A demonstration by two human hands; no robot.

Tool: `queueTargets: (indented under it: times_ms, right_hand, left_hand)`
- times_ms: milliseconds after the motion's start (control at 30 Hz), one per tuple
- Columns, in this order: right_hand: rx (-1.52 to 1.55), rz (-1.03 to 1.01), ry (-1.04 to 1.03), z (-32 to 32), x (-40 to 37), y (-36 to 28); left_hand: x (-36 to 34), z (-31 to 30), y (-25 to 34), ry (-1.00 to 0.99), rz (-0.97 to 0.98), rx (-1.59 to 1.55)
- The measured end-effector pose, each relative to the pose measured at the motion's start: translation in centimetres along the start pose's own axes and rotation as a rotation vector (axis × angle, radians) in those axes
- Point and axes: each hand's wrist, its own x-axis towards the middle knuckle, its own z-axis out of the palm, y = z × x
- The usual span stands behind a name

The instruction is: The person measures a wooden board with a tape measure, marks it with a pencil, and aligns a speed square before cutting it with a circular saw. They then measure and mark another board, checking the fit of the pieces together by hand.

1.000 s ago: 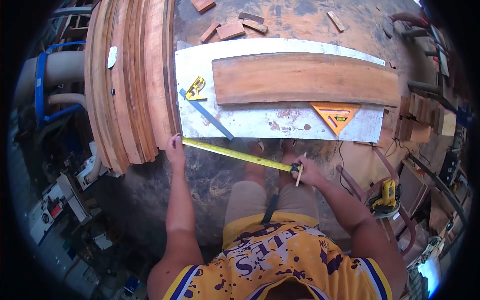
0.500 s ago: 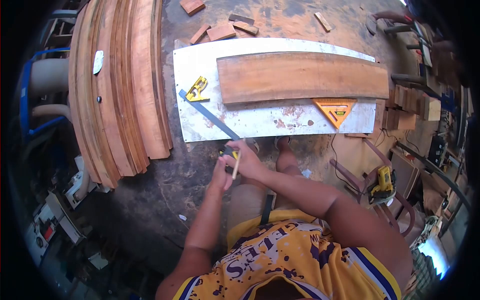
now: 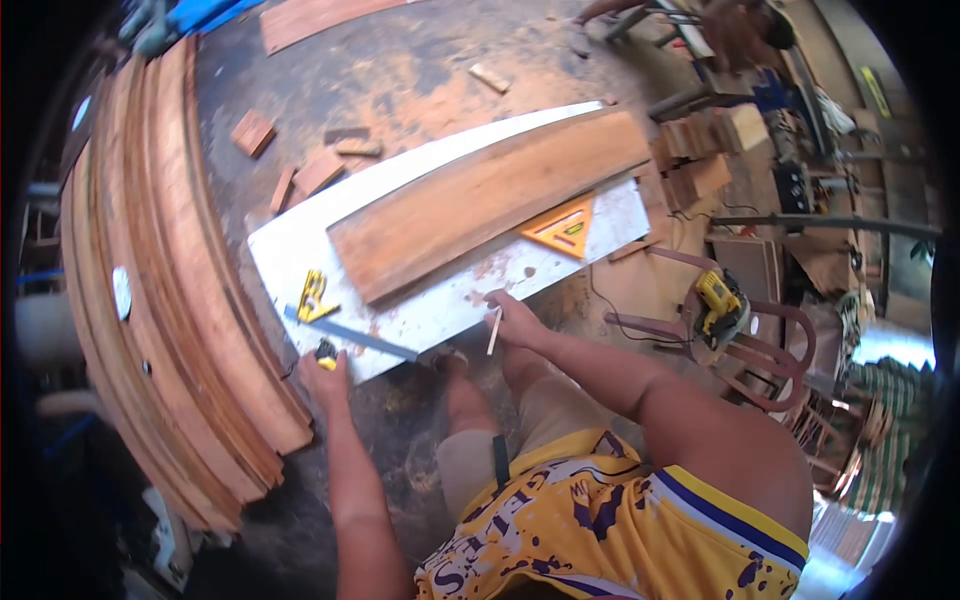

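Observation:
My left hand (image 3: 326, 382) is closed around a black and yellow tape measure (image 3: 326, 354) at the near left corner of the white board (image 3: 285, 240). My right hand (image 3: 516, 320), at the board's near edge, grips a thin pale pencil (image 3: 494, 332) that points down toward me. A combination square with a yellow head (image 3: 313, 297) lies on the board close to my left hand, its steel blade running toward the near edge. Along the board rests a brown wooden plank (image 3: 490, 200). An orange speed square (image 3: 565, 228) lies against the plank's near side.
Long planks (image 3: 165, 260) stand stacked on the left. Several wood offcuts (image 3: 320, 170) lie on the floor beyond the board. A yellow power saw (image 3: 720, 302) sits on a brown chair (image 3: 785, 345) at right. Another person (image 3: 735, 35) is at the far right.
My hands, together before, have moved apart: the left went left with the tape measure, the right slightly right with the pencil. The view has turned, so the board appears tilted.

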Motion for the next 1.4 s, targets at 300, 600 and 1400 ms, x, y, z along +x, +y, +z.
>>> queueTargets:
  times_ms: [300,600,1400]
  right_hand:
    - [-0.048,0.397,-0.001,0.9,6.4,-1.5]
    - [0.122,0.141,-0.058,-3.9,4.4,2.1]
    - [-0.285,0.288,-0.326,-28.5,2.2,24.5]
  left_hand:
    - [-2.0,0.1,5.2,0.114,-0.080,0.016]
    - [0.9,2.4,16.2,0.097,0.146,-0.137]
    - [-15.1,-1.8,16.8,-0.719,0.024,-0.065]
